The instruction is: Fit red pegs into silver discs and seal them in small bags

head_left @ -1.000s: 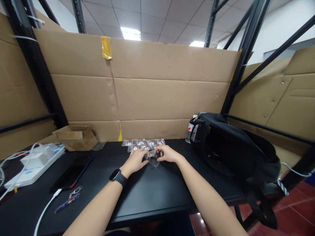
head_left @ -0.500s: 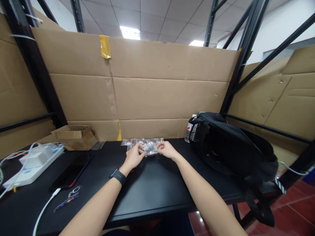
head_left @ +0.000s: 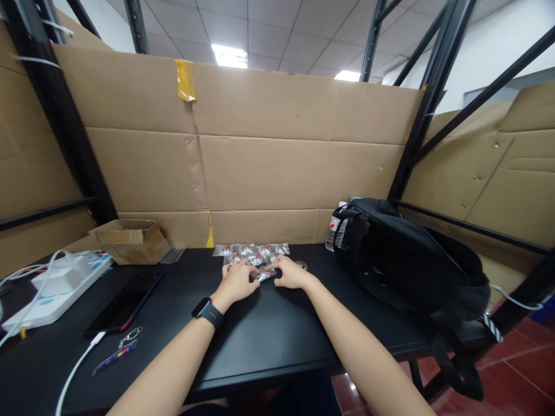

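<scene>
Several small clear plastic packets (head_left: 248, 251) with silvery, red-marked contents lie in rows at the back of the black table. In front of them my left hand (head_left: 236, 282) closes its fingers on the left end of a small shiny packet (head_left: 263, 276). At the other end of that packet, the thumb and fingers of my right hand (head_left: 291, 273) pinch it. What is inside is too small to make out. A small round ring-like thing (head_left: 301, 265) shows just behind my right hand, partly covered by it. A dark smartwatch (head_left: 207, 312) is on my left wrist.
Left on the table are an open cardboard box (head_left: 134, 242), a white power strip (head_left: 56, 297), a black tablet (head_left: 124, 303) with a cable, and a keyring (head_left: 119, 352). A black backpack (head_left: 411, 266) and a water bottle (head_left: 333, 231) stand right. Cardboard walls (head_left: 260, 173) enclose the table.
Both hands have come slightly nearer and lower, away from the packet rows. A small packet now shows between them, and the rows behind are more visible, as is the ring-like thing.
</scene>
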Demonstrator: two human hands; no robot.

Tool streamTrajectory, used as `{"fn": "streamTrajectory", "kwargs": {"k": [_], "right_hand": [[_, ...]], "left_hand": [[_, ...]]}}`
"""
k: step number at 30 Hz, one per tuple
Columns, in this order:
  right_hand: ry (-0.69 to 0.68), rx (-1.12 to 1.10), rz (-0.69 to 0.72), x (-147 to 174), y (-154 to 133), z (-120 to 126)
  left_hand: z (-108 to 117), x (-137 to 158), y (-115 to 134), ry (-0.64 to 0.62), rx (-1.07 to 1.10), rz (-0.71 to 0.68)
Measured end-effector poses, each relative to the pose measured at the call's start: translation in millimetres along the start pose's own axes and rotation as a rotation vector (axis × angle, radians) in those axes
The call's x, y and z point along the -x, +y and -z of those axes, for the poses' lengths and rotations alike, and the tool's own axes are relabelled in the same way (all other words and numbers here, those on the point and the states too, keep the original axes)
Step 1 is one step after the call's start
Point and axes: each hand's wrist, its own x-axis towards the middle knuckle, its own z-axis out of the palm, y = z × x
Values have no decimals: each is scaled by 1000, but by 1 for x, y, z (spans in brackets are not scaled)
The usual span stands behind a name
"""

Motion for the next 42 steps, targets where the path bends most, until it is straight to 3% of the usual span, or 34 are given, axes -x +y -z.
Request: {"fn": "streamTrajectory", "kwargs": {"k": [9,13,19,22,27,31,38,42], "right_hand": [[95,22,55,-5,0,-5],[106,-63,75,-4,-6,2],[97,-271,-7,-1,-10,3],[126,-298,-33,0,-6,7],[214,-198,-76,4,10,22],[231,-105,-175,7,28,32],[148,133,-341,16,54,37],[68,117,-367,18,62,38]], "left_hand": [[-4,-1,-4,43,30,-39],[-4,-5,-4,83,62,46],[7,-10,-5,49,174,147],[24,-14,-27,107,168,226],[45,-16,-94,247,84,591],[41,-12,-128,229,57,655],[29,-11,-126,258,-31,662],[31,-10,-114,270,-122,644]]}}
